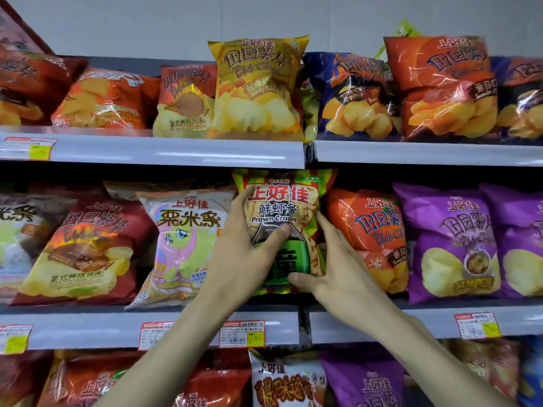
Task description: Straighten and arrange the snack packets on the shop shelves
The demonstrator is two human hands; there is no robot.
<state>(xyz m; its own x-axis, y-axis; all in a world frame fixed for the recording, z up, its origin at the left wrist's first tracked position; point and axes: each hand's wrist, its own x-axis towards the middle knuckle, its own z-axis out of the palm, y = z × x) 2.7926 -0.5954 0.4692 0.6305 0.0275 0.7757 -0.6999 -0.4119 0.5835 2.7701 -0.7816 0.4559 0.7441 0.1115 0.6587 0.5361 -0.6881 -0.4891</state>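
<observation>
We are holding the prawn pkt (282, 207) between both hands. L hand (238, 254) is gripping its left edge, thumb across front; R hand (338, 259) is pinching its right edge, fingers (327, 226) wedging beside the tomato pkt (373, 230), prob. to square it upright.

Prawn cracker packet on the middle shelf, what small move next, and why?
Probably settle the green and red prawn cracker packet down and back into its gap: left hand and right hand grip its sides, and its top reaches the grey shelf edge above.
</observation>
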